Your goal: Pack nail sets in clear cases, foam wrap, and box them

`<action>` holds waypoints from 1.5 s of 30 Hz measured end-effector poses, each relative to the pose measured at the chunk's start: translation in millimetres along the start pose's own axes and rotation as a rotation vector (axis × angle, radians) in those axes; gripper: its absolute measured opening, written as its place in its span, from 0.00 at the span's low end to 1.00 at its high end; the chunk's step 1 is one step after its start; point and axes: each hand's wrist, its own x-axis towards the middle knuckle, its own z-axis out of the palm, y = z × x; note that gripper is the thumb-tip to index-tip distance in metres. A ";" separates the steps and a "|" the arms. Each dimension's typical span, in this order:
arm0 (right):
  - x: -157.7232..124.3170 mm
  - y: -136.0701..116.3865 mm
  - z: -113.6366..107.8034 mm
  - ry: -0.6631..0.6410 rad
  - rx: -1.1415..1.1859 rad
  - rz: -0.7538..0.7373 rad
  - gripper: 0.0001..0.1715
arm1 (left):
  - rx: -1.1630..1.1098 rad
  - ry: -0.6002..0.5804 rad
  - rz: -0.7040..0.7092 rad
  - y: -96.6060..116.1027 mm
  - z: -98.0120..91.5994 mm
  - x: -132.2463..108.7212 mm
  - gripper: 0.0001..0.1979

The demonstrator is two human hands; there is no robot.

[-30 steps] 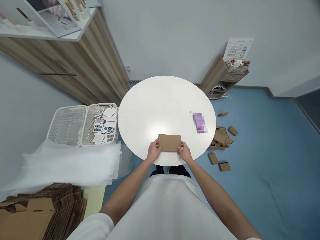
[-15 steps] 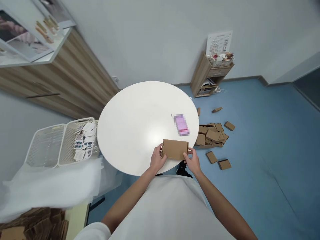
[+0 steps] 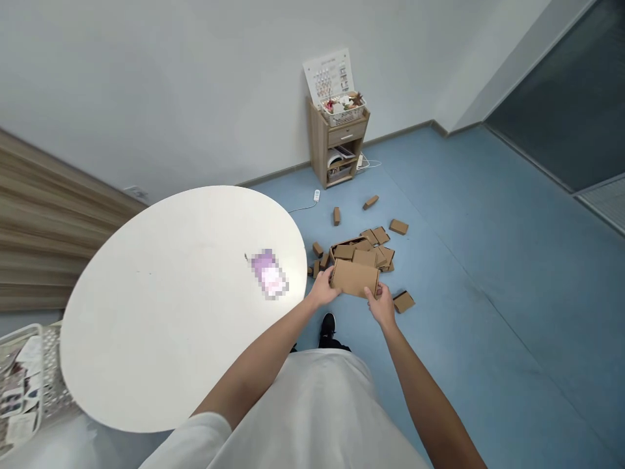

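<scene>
A flat, closed brown cardboard box (image 3: 355,278) is held level between my two hands, past the right edge of the white table. My left hand (image 3: 324,288) grips its left end, thumb near the front edge. My right hand (image 3: 381,303) grips its right front corner, with the thumb on the top face. Beneath and behind the held box, a pile of similar cardboard boxes (image 3: 385,256) lies on the floor, partly hidden by it. A blurred pink-purple item (image 3: 269,273) rests on the white table (image 3: 185,293).
Single boxes lie on the blue floor, one at the right (image 3: 403,301). A small wooden cabinet (image 3: 319,146) with a basket (image 3: 344,114) on top stands by the wall. A white basket with cards (image 3: 46,371) is at the lower left.
My view has turned right. Both hands have carried the box from over the table's front edge to over the floor beside the pile, keeping hold of it.
</scene>
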 end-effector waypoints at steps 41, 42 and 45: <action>-108.3 -134.6 190.0 -0.497 -0.404 -0.357 0.31 | -0.092 0.294 -0.350 -179.8 -168.7 -236.3 0.22; -107.3 -137.5 194.2 -0.497 -0.435 -0.366 0.31 | -0.083 0.294 -0.358 -180.2 -169.7 -238.2 0.21; -102.2 -143.9 205.3 -0.487 -0.532 -0.410 0.31 | -0.052 0.301 -0.391 -177.7 -171.8 -239.7 0.21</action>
